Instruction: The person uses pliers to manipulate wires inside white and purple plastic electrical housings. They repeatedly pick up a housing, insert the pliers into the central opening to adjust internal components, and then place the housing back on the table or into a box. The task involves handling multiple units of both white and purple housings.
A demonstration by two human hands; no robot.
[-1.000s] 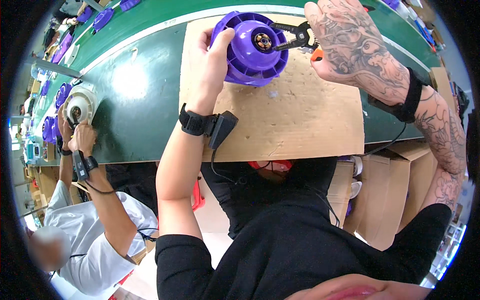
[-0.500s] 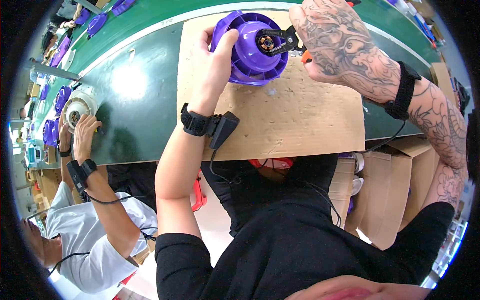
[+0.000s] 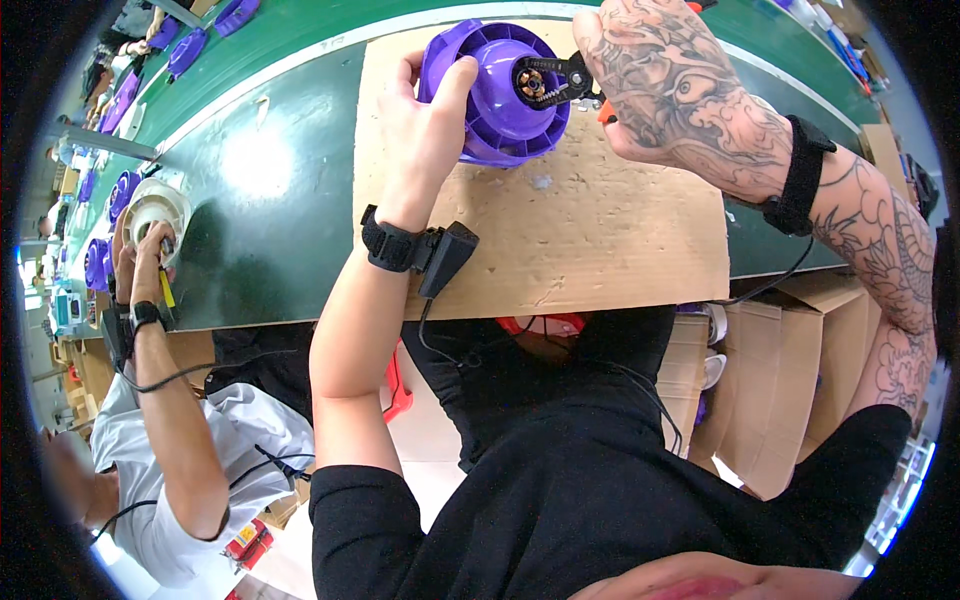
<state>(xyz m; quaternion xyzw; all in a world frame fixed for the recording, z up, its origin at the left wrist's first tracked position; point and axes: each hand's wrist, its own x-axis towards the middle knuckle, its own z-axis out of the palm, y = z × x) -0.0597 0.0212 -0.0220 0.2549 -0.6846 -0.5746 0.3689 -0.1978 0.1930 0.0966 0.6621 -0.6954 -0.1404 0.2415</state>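
My left hand (image 3: 425, 138) is closed on the left rim of a round purple plastic housing (image 3: 493, 92), thumb on top and fingers behind. The housing has a ribbed outer ring and a domed middle. In the dome's opening sits a round core (image 3: 533, 84) with copper-coloured parts. My right hand (image 3: 675, 95) is wrapped round black pliers (image 3: 570, 78) with orange grips, which look like wire strippers. Their toothed jaws lie spread over the core; whether they touch it I cannot tell. Most of the handles are hidden in my fist.
Under my work lies a cardboard sheet (image 3: 600, 240) on the green table (image 3: 270, 240). At the left a co-worker's hands (image 3: 150, 250) are at a white housing (image 3: 158, 207), near more purple housings (image 3: 97, 263). Cardboard boxes (image 3: 770, 370) stand below the table at right.
The housing, pliers and my right hand have shifted slightly left. My grips stay the same. The co-worker's hands have drawn together at the white housing, and a yellow item shows below them.
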